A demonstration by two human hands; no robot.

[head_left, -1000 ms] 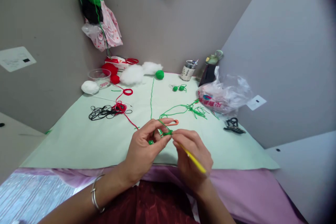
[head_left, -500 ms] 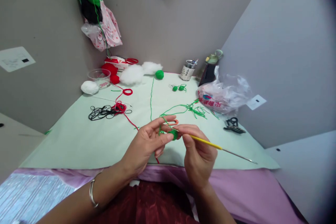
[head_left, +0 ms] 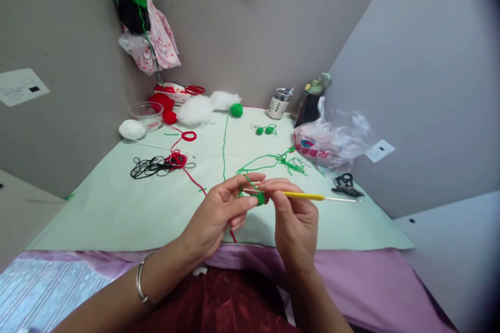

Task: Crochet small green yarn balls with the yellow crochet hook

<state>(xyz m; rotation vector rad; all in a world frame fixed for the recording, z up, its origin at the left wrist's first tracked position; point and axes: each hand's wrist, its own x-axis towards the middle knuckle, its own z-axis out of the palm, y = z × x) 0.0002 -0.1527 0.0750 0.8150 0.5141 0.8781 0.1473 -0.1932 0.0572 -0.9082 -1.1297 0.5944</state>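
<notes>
My left hand (head_left: pixel 219 210) pinches a small green crochet piece (head_left: pixel 261 198) between thumb and fingers. Green yarn (head_left: pixel 250 182) runs up over the raised left index finger. My right hand (head_left: pixel 297 213) is closed round the yellow grip of a crochet hook (head_left: pixel 304 195), held nearly level. The hook's thin working end reaches left, across the top of the green piece, towards the left fingers. Its other metal end sticks out to the right. Whether a loop sits on the hook's tip is too small to tell. An orange stitch marker seen earlier is mostly hidden by the fingers.
Loose green strands (head_left: pixel 291 162) lie beyond my hands. Left are tangled black cord (head_left: pixel 150 167), red yarn (head_left: pixel 177 159) and a clear tub (head_left: pixel 146 116). White stuffing (head_left: pixel 196 111) and a green ball (head_left: pixel 236 110) sit at the back. Rightwards are a plastic bag (head_left: pixel 332 140) and a black claw clip (head_left: pixel 347 186).
The crochet hook has swung from a downward slant to nearly level, and its tip has moved left past the green piece. My right hand has turned slightly; the left barely moved.
</notes>
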